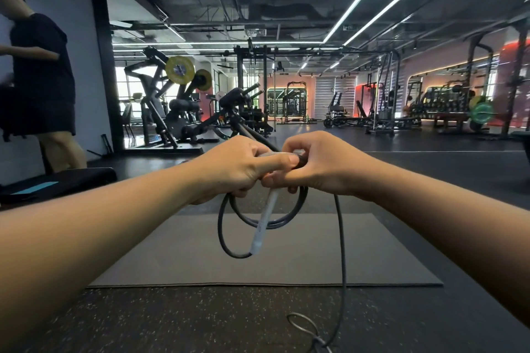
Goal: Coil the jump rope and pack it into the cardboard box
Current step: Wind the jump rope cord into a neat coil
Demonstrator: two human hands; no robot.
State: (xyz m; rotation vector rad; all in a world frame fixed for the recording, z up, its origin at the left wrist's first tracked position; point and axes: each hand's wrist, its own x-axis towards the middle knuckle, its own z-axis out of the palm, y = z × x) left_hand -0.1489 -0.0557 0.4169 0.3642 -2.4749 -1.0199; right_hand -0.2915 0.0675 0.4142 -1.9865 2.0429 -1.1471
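Both my hands meet in mid-air in front of me, holding a dark grey jump rope (222, 233). My left hand (238, 165) grips the top of a few hanging loops together with a pale translucent handle (265, 219) that points down. My right hand (318, 163) pinches the rope right beside it. From my right hand one strand (342, 252) drops to the floor and ends in a loose tangle (308, 329) near the bottom edge. No cardboard box is in view.
A grey exercise mat (177, 255) lies on the speckled black floor below my hands. A black bench (57, 180) stands at the left, with a person in dark clothes (40, 80) beside it. Weight machines and racks fill the back of the gym.
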